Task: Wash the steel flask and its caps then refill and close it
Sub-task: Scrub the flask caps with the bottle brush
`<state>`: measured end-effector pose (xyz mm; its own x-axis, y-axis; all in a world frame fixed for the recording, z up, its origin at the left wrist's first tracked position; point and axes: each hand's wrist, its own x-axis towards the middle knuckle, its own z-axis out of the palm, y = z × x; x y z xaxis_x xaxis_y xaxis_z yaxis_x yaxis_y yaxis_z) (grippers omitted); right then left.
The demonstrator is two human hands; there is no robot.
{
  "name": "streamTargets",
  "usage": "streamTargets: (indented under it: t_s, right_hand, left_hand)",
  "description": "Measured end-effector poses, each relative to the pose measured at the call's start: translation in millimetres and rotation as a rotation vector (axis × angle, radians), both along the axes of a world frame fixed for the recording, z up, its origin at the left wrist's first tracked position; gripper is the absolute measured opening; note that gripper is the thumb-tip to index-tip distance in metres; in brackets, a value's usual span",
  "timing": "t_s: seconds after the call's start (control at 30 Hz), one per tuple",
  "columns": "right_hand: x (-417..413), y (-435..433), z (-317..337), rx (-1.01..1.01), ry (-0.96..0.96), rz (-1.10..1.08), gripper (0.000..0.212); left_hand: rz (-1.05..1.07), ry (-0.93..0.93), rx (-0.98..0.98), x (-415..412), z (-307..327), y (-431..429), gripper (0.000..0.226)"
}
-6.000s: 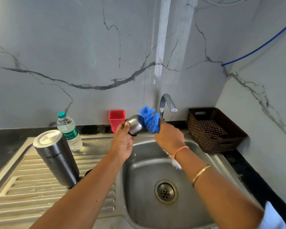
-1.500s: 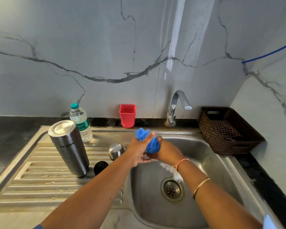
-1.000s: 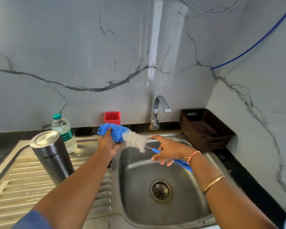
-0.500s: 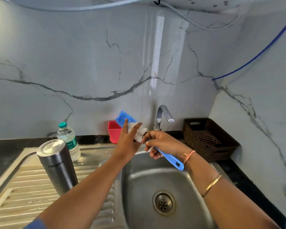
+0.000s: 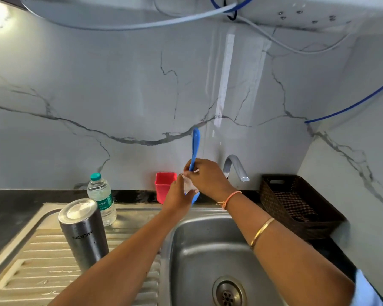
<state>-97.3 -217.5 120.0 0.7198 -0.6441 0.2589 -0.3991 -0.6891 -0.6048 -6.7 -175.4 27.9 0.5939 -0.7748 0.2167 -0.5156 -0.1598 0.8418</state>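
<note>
Both arms forward, left hand (image 5: 177, 193) and right hand (image 5: 206, 178) together, each curled round a brush (image 5: 195, 146).

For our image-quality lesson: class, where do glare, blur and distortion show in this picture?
Head view: light blows out the top-left corner and a glare streak crosses the marble wall; head view: left hand and right hand on the blue brush look soft, the steel flask crisp; head view: wide-angle stretch tilts the wall corner.
</note>
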Motion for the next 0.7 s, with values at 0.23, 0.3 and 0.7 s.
streamTargets:
  t_s: [0.23,0.3,0.7]
  right_hand:
    - [35,-19,33,-0.09,-0.234,-0.044,0.013]
    - [46,-22,35,-0.077,-0.271,-0.022,0.013]
    - [110,-56,-11,0.016,-0.147,-0.036,0.018]
  left_hand:
    - [0.24,0.122,0.007,27,2,4,0.069]
    - [0.276,0.114,0.04,33,-6,9,0.065]
    - [0.319,0.052,0.169,55,-33,27,0.06]
